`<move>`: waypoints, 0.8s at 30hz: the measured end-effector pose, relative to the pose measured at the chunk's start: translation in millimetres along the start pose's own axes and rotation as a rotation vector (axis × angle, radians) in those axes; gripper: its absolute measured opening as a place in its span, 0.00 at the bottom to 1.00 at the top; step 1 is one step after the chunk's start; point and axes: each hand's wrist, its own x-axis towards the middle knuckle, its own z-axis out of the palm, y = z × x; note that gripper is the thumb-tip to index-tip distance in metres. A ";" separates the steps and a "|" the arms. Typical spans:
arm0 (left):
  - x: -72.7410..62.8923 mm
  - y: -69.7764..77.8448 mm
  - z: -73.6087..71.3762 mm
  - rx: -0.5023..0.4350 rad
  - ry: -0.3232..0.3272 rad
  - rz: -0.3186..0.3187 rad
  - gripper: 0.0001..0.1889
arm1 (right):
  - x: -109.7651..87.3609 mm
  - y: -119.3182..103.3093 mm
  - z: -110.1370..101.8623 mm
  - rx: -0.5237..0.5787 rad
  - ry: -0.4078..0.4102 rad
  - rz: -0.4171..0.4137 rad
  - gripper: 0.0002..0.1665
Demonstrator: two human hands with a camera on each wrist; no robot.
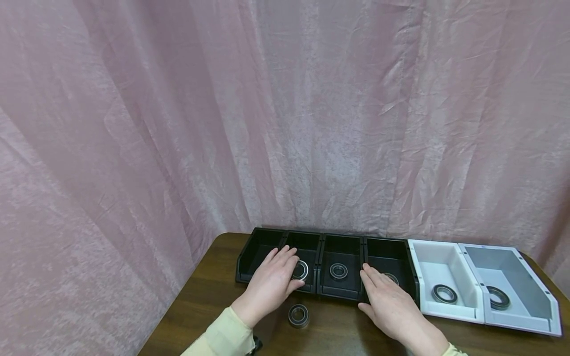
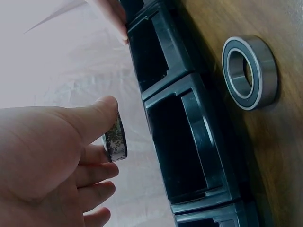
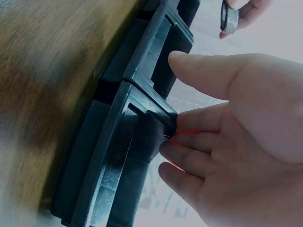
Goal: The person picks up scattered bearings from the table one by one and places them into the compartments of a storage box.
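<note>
My left hand (image 1: 272, 277) pinches a ball bearing (image 2: 115, 139) between thumb and fingers. In the head view it hangs over the second black bin (image 1: 304, 238) from the left. Another ball bearing (image 1: 298, 315) lies on the table in front of that bin; the left wrist view shows this loose bearing (image 2: 250, 72) close up. My right hand (image 1: 389, 304) holds nothing, its fingers extended over the divider between the third and fourth black bins, thumb apart. A bearing (image 1: 339, 271) sits in the third bin. The right hand partly covers a bearing (image 1: 392, 278) in the fourth.
Two pale bins (image 1: 469, 277) continue the row on the right, with a bearing (image 1: 444, 293) in the white one and a bearing (image 1: 498, 297) in the greyish one. The row stands on a brown wooden table (image 1: 196, 296), before a pink curtain (image 1: 285, 123).
</note>
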 end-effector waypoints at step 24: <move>13.3 -14.2 18.5 -0.038 -0.030 -0.082 0.30 | 0.8 0.0 0.2 -0.011 0.006 -0.009 0.45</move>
